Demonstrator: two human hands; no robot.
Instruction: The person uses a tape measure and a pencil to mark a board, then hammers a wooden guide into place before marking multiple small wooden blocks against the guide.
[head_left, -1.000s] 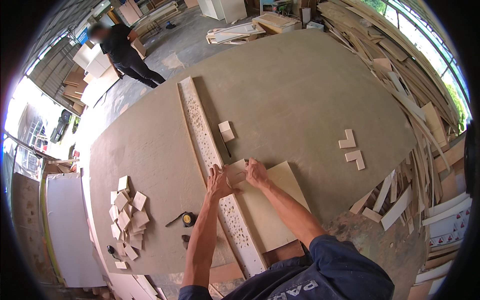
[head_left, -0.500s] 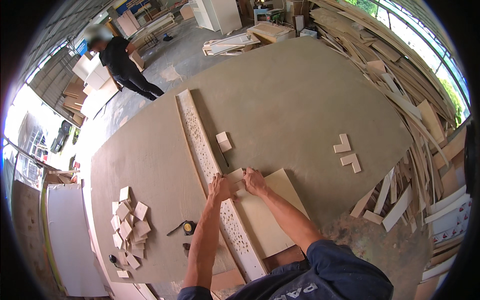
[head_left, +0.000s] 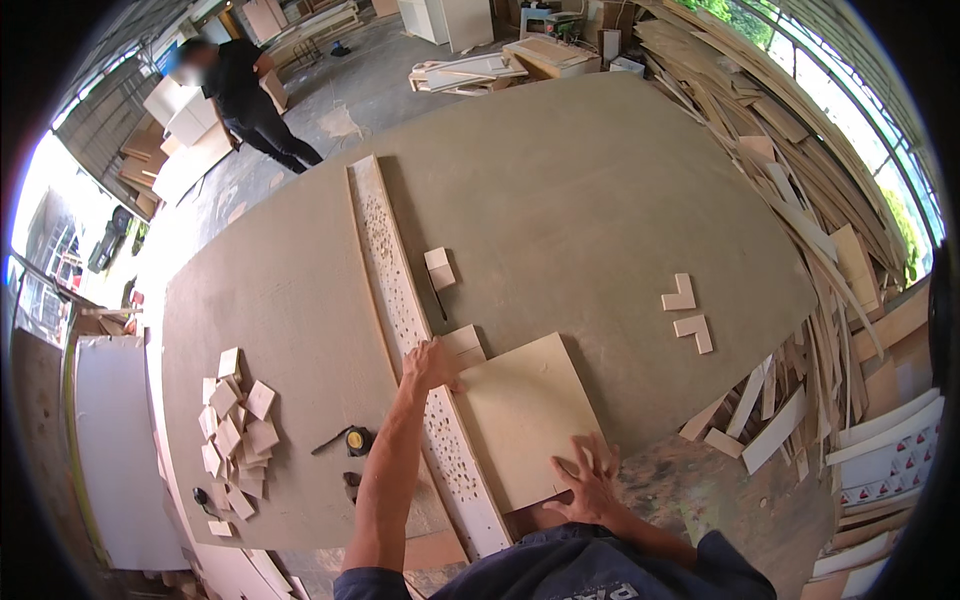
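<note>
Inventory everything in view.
table: one, brown, centre
speckled strip: one, white, across table
board: one, pale, right of strip
block pile: one, pale, table's left
block groups: two, pale, right of strip
L-shapes: two, pale, table's right
tape measure: one, black-yellow, left of strip
small objects: two, dark, left of strip
scrap stack: one, brown and pale, right
other person: one, dark clothes, upper left
left hand: one, bare, at strip
right hand: one, bare, on board

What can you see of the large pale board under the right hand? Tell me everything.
The board is a thin, four-sided, cream sheet, apparently wood, with a mostly plain face. It lies flat on the table, its left edge running along the speckled strip. The right hand spreads its fingers over the near right corner. Small blocks sit by its far left corner; whether they touch it is unclear.
</note>
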